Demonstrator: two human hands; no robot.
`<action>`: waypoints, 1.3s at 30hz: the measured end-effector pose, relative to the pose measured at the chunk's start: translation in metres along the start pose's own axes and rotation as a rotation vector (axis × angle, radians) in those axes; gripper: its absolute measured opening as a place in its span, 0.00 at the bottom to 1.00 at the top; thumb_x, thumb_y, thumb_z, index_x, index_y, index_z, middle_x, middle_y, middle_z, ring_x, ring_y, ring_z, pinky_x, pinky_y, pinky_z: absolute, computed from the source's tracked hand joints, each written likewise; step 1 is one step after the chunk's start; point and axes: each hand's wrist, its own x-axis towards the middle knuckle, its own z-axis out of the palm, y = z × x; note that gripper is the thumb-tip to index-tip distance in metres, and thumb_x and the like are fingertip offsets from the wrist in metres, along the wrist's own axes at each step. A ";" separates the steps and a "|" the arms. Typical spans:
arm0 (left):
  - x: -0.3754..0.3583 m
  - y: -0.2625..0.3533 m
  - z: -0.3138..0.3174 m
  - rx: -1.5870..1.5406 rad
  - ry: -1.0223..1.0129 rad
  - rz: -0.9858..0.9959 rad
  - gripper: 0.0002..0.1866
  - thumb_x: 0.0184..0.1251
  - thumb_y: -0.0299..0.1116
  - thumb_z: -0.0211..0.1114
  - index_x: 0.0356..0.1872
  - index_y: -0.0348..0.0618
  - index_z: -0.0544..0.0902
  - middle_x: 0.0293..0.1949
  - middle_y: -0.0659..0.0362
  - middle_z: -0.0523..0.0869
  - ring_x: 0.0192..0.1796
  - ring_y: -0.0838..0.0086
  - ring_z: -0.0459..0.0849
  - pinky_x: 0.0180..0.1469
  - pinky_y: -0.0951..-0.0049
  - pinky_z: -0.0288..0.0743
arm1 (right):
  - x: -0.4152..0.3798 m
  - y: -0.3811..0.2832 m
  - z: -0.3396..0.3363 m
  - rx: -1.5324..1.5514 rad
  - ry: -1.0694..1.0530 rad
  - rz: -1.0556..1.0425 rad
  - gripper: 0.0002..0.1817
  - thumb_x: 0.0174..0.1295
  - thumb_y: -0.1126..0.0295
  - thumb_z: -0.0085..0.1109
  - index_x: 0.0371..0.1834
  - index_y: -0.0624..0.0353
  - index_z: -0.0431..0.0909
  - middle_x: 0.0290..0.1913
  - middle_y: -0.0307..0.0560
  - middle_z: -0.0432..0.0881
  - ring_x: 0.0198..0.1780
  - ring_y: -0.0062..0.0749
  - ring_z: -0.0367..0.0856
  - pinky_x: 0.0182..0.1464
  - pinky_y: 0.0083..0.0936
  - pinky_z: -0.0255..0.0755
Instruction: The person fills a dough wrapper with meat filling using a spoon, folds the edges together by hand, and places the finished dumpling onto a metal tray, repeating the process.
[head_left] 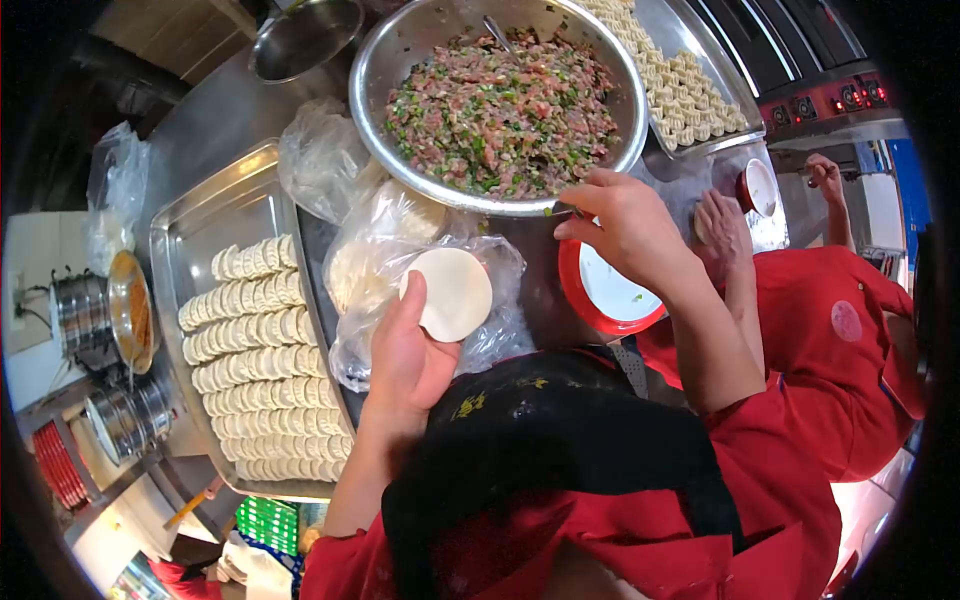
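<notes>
A round, pale dumpling wrapper [455, 295] rests on the fingers of my left hand [412, 355], with the thumb over its edge. My right hand [630, 228] is at the near rim of a large steel bowl [372, 100], its fingers pinched together. Something thin and dark shows at those fingertips, too small to name. Chopped meat filling [505, 115] flecked with green fills the bowl, and a metal spoon [497, 32] stands in it at the far side. Below my right hand sits a red-rimmed white bowl [612, 290].
Clear plastic bags [375, 250] with pale contents lie behind my left hand. A metal tray [165, 235] of folded dumplings stands at left, another tray [752, 120] at upper right. A co-worker in red [830, 340] stands close at right, with a hand [722, 225] on the table.
</notes>
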 end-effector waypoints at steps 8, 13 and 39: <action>0.019 -0.012 0.003 0.163 0.026 -0.134 0.24 0.77 0.40 0.45 0.63 0.29 0.64 0.60 0.42 0.74 0.62 0.54 0.76 0.64 0.55 0.71 | 0.042 0.048 0.009 -0.180 0.050 -0.071 0.04 0.51 0.76 0.53 0.24 0.64 0.76 0.27 0.58 0.77 0.32 0.56 0.78 0.34 0.46 0.71; 0.033 -0.019 0.010 0.174 0.030 -0.220 0.23 0.77 0.39 0.46 0.63 0.30 0.64 0.61 0.44 0.73 0.63 0.56 0.74 0.66 0.55 0.69 | 0.036 0.044 -0.011 -0.131 0.055 -0.041 0.04 0.50 0.76 0.53 0.23 0.63 0.77 0.29 0.57 0.79 0.33 0.57 0.79 0.34 0.46 0.72; 0.073 -0.040 0.019 -0.251 -0.170 -0.316 0.21 0.77 0.34 0.45 0.65 0.35 0.65 0.65 0.50 0.71 0.68 0.62 0.69 0.72 0.57 0.58 | 0.045 0.035 0.008 0.375 0.066 -0.035 0.06 0.52 0.75 0.55 0.27 0.67 0.78 0.24 0.60 0.75 0.28 0.51 0.78 0.32 0.38 0.70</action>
